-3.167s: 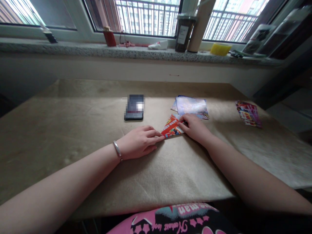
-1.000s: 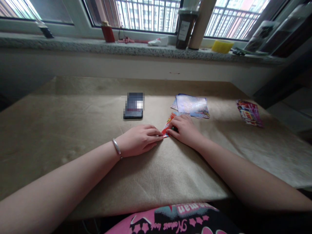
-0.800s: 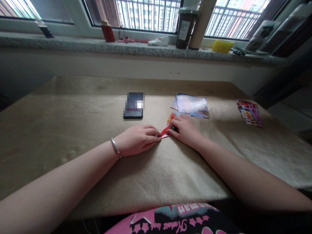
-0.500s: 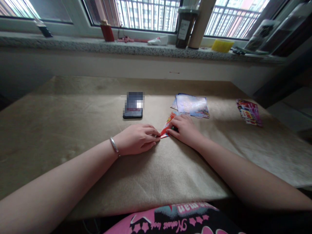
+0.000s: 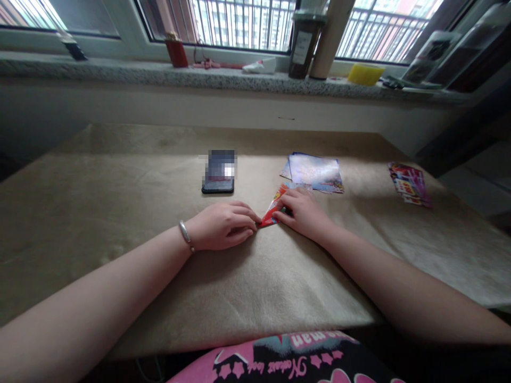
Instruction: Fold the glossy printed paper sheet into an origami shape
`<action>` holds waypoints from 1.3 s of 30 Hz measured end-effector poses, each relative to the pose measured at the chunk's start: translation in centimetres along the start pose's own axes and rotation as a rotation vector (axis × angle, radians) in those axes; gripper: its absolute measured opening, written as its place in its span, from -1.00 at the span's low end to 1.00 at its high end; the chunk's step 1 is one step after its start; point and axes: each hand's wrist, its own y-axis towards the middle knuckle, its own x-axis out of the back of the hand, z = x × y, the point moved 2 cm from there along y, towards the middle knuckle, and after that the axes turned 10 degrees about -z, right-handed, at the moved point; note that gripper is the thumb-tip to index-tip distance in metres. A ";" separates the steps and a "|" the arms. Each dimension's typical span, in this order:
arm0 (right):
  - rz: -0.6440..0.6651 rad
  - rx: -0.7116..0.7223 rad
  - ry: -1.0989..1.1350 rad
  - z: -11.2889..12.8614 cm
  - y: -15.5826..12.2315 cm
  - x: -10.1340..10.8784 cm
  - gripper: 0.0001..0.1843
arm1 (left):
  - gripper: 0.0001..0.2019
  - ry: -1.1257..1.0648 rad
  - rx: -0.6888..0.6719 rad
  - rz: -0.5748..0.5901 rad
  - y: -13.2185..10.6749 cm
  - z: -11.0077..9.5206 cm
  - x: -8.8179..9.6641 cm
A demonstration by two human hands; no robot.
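On the left, my bracelet (image 5: 184,232) circles the wrist of my left hand (image 5: 220,225). Above that hand, a dark, phone-like slab, pixelated (image 5: 219,175), lies flat on the table (image 5: 120,181). My left fingers stretch to the pointed tip of the red printed paper (image 5: 270,214); whether they pinch it or only press, I can't tell. The paper lies flat between my hands, its right part covered by my right hand (image 5: 300,210), whose fingers curl over it, gripping or merely pressing, I can't say. I judge this step to be flattening a crease at the tip; the next move calls for firm pressure along the edge while the right hand steadies. Just beyond it are bluish sheets (image 5: 317,171); far right, a fan of reddish-purple cards (image 5: 409,184).
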 end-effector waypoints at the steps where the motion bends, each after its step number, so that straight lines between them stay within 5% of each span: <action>1: 0.001 0.000 -0.001 0.0 0.0 0.0 -0.80 | -0.79 0.011 0.013 0.007 0.0 -0.1 -0.1; 6: -0.001 0.021 -0.032 0.2 0.1 0.1 -0.80 | -0.80 0.112 0.070 0.002 0.3 -0.5 -0.5; 27: -0.038 0.075 -0.113 0.4 0.2 0.1 -0.75 | -0.74 0.169 -0.062 -0.007 0.7 -0.8 -0.5; 33: -0.124 0.237 -0.093 0.7 0.0 0.5 -0.85 | -0.75 0.101 -0.022 -0.011 0.2 -0.6 -0.2; 39: -0.075 0.375 0.005 1.3 -0.4 0.7 -0.80 | -0.74 0.124 -0.061 0.002 0.0 0.0 -0.2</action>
